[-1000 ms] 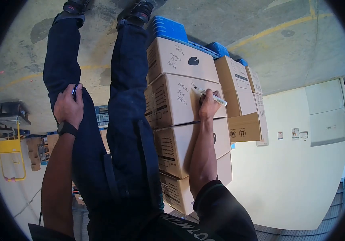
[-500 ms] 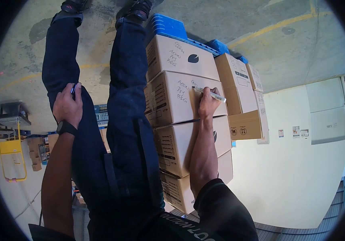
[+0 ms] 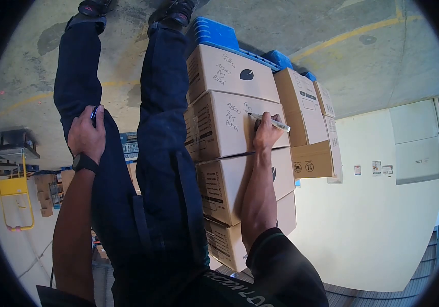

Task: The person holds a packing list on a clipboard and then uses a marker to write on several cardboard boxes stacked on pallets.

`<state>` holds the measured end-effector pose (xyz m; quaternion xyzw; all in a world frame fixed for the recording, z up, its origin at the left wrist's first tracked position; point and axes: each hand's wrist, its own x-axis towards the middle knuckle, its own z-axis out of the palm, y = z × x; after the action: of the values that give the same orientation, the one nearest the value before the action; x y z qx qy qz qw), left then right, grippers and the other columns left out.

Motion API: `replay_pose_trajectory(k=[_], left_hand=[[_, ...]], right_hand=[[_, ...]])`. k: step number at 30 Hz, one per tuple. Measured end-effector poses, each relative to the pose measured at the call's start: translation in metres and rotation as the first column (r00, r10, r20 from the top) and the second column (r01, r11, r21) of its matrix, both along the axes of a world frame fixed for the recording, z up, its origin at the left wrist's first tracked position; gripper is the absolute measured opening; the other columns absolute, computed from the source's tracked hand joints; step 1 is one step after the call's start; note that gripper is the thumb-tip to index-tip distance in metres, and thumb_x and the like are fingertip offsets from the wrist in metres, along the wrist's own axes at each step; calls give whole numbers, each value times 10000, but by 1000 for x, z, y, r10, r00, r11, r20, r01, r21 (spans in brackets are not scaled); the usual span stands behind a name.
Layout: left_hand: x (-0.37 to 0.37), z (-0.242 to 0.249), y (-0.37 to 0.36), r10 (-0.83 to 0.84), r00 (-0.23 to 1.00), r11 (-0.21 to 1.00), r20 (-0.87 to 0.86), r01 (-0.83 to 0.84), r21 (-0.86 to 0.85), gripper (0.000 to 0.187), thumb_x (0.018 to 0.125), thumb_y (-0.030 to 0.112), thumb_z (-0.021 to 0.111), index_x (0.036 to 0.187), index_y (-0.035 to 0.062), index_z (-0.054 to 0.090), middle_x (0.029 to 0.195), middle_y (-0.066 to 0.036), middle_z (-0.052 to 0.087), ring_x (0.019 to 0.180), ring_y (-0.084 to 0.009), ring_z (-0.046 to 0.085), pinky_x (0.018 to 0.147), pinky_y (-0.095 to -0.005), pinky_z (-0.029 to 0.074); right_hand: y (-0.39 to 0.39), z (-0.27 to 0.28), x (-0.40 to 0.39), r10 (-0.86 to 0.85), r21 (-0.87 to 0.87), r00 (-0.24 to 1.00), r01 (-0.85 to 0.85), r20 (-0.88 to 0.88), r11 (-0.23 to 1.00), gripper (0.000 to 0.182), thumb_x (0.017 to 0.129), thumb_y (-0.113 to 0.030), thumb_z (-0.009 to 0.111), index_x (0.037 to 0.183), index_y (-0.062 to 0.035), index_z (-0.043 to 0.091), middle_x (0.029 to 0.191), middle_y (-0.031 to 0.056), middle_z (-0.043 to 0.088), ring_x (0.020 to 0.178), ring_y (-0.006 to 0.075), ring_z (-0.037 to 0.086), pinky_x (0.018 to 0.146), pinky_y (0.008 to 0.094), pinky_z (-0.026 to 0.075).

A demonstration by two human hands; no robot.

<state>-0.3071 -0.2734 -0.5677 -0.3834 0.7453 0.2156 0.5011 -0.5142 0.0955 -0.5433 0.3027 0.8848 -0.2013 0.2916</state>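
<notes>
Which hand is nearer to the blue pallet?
Right: the right hand grips a marker, a box between it and the pallet. The left hand lies farther off, on a leg.

Warehouse interior: 4 cardboard cartons [image 3: 218, 176] stacked on a blue plastic pallet [image 3: 213, 34], concrete floor [image 3: 332, 71] marked with yellow lines [image 3: 375, 25], and a yellow-handled platform trolley [image 3: 14, 186] in the background.

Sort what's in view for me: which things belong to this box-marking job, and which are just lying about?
In the job:
marker in right hand
box at its tip
other box with handwriting

Apparently just around:
yellow-framed trolley
background cartons
wall notices
small dark object in left hand (role unclear)
</notes>
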Motion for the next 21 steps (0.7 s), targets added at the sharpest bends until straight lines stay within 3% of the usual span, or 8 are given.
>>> replay_pose_trajectory(k=[4, 7, 10, 16, 19, 21], left_hand=[[-2, 1, -1, 6, 1000, 1000, 1, -6, 7, 311, 907, 395, 486, 953, 117, 618, 767, -123, 629, 737, -303, 601, 633, -417, 475], [6, -2, -1, -7, 1000, 1000, -26, 7, 15, 313, 908, 397, 483, 959, 119, 618, 767, -121, 629, 738, -302, 601, 630, -416, 474], [-1, 0, -1, -8, 1000, 1000, 23, 8, 10, 318, 911, 400, 480, 960, 118, 617, 764, -121, 628, 734, -302, 600, 627, -415, 473], [-7, 2, -2, 14, 1000, 1000, 24, -14, 11, 330, 912, 407, 475, 966, 114, 617, 762, -129, 626, 732, -305, 597, 631, -416, 472], [-3, 1, -2, 0, 1000, 1000, 15, 0, 11, 326, 912, 402, 476, 965, 112, 618, 767, -127, 628, 736, -303, 597, 633, -413, 473], [-3, 1, -1, 7, 1000, 1000, 21, -7, 10, 326, 912, 401, 477, 961, 112, 618, 766, -127, 628, 738, -302, 596, 634, -414, 473]], right_hand=[[-4, 2, -3, 39, 74, 999, -40, 5, 996, 320, 792, -18, 548, 570, -60, 321, 544, -8, 366, 502, 59, 355, 431, 241, 309], [-9, 2, -3, -35, 30, 999, 35, -13, 999, 321, 790, -28, 555, 572, -59, 320, 545, -9, 361, 495, 60, 351, 426, 240, 308], [1, 1, 0, 61, 61, 998, -59, -34, 996, 299, 801, -72, 559, 568, -62, 372, 536, -1, 404, 468, 60, 346, 416, 233, 299], [-6, 5, -2, 4, 75, 997, 2, -79, 997, 331, 789, -47, 562, 558, -81, 327, 526, -7, 384, 473, 61, 347, 418, 236, 297], [-3, 4, -1, -3, 89, 999, 8, -54, 996, 280, 765, -28, 561, 564, -38, 367, 535, 11, 406, 482, 75, 376, 421, 258, 335], [1, 2, 0, 83, 145, 988, -65, -128, 987, 280, 760, -32, 565, 561, -33, 369, 534, 13, 403, 483, 74, 368, 421, 256, 322]])
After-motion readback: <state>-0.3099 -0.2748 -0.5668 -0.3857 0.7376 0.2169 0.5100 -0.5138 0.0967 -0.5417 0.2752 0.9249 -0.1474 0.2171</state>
